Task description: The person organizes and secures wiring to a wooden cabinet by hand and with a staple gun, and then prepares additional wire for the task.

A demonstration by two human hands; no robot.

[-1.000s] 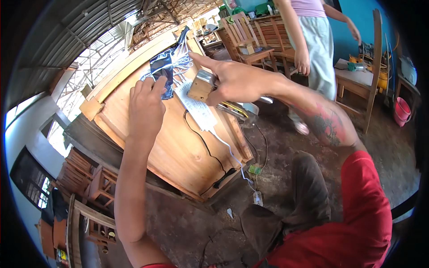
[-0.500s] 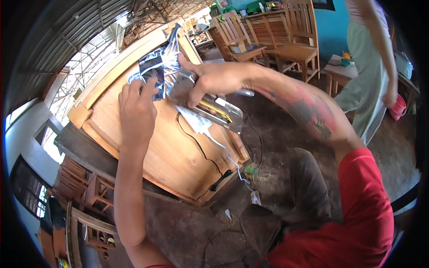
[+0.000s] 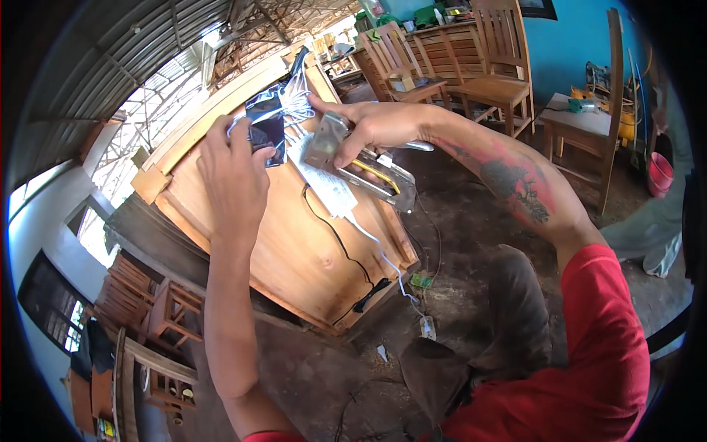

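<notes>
My right hand [image 3: 372,127] grips a metal staple gun [image 3: 366,171] with a yellow strip along it, its front end close to a bundle of white cable [image 3: 298,107]. My left hand [image 3: 234,166] is curled round a dark, shiny flat box [image 3: 266,129], the thumb at its lower edge. Both hands are over a pale wooden panel [image 3: 294,247], the back or side of a piece of furniture. Partly under the staple gun lies a white power strip [image 3: 328,193], with a white cord running from it. Whether the staple gun touches the panel cannot be made out.
A black cord [image 3: 335,250] hangs across the panel to a dark plug [image 3: 368,296]. The white cord ends at a socket [image 3: 428,328] on the floor. Wooden chairs [image 3: 497,88] stand behind. A pink bucket [image 3: 659,175] and a person's trousers [image 3: 648,228] are at the right.
The person at the right has moved toward the right rim, uncovering a chair and a table. My view has shifted slightly; both hands stay near the same place, the left fingers spread a little more.
</notes>
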